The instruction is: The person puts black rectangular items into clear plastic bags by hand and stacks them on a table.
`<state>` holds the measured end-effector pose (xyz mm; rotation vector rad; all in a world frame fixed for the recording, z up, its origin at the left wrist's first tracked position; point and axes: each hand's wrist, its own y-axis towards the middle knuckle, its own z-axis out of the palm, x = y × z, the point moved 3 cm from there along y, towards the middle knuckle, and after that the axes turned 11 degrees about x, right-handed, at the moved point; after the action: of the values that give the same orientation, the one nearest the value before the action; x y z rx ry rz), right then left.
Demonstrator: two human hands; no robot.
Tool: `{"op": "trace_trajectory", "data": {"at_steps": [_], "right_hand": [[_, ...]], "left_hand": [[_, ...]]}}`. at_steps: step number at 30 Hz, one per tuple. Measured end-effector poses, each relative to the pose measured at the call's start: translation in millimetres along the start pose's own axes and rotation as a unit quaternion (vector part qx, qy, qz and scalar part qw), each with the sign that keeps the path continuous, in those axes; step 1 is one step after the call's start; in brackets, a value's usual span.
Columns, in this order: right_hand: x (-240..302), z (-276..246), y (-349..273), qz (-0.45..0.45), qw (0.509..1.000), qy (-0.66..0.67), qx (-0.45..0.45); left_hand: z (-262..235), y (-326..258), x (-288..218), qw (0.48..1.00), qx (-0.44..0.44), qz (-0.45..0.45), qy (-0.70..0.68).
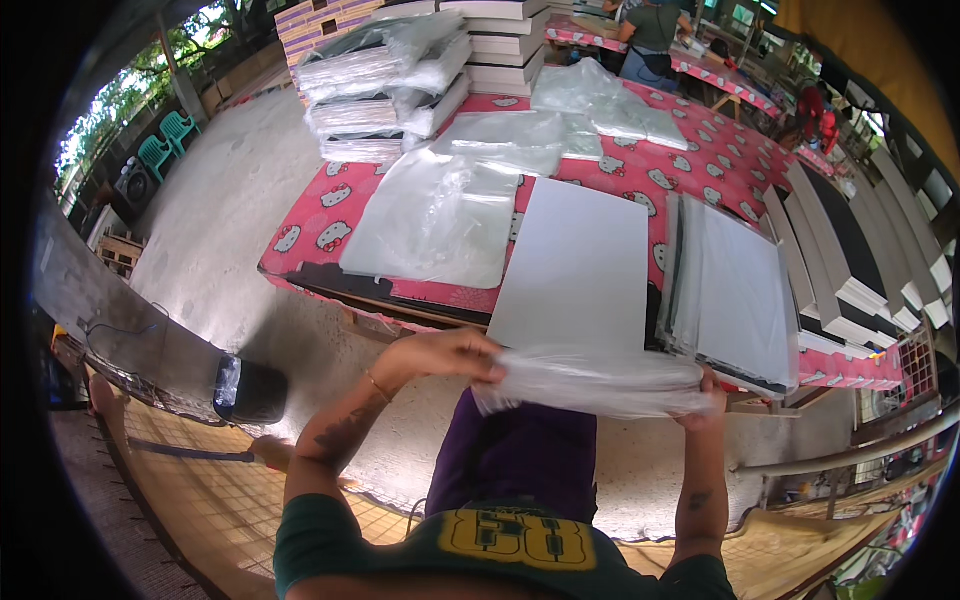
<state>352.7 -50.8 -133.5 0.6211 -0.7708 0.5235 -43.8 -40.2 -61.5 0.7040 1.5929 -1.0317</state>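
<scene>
Between my hands stretches a transparent plastic bag (600,382), partly blurred by motion, over the near edge of a white board (577,255). The fingers of my left hand (452,356) are closed on its left end. At the other end, my right hand (702,400) grips it, its fingers partly hidden by the plastic. The board lies flat on the table's front edge. Left of it are loose transparent bags (435,225). To its right sits a pile of white boards in plastic (740,290).
A pink patterned cloth covers the table (330,215). Stacks of plastic-wrapped boards (375,90) and bare thick boards (505,45) rise at the back left. More thick boards (840,250) line the right side. A person (655,45) stands at a farther table.
</scene>
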Motion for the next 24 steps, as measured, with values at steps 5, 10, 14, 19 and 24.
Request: {"op": "trace_trajectory", "data": {"at_steps": [5, 10, 14, 19, 24], "right_hand": [[2, 43, 9, 0.155, 0.982, 0.077, -0.070], [-42, 54, 19, 0.143, 0.876, -0.321, -0.330], [-64, 46, 20, 0.060, 0.797, -0.426, -0.423], [-53, 59, 18, -0.025, 0.813, -0.362, -0.456], [-20, 67, -9, -0.055, 0.890, -0.250, -0.377]], "left_hand": [[-8, -25, 5, 0.928, -0.008, 0.250, -0.277], [26, 10, 65, 0.876, -0.444, 0.122, -0.144], [41, 30, 77, 0.831, -0.549, 0.075, -0.046], [52, 20, 46, 0.860, -0.507, -0.005, 0.058], [47, -6, 49, 0.857, -0.443, 0.244, -0.098]]}}
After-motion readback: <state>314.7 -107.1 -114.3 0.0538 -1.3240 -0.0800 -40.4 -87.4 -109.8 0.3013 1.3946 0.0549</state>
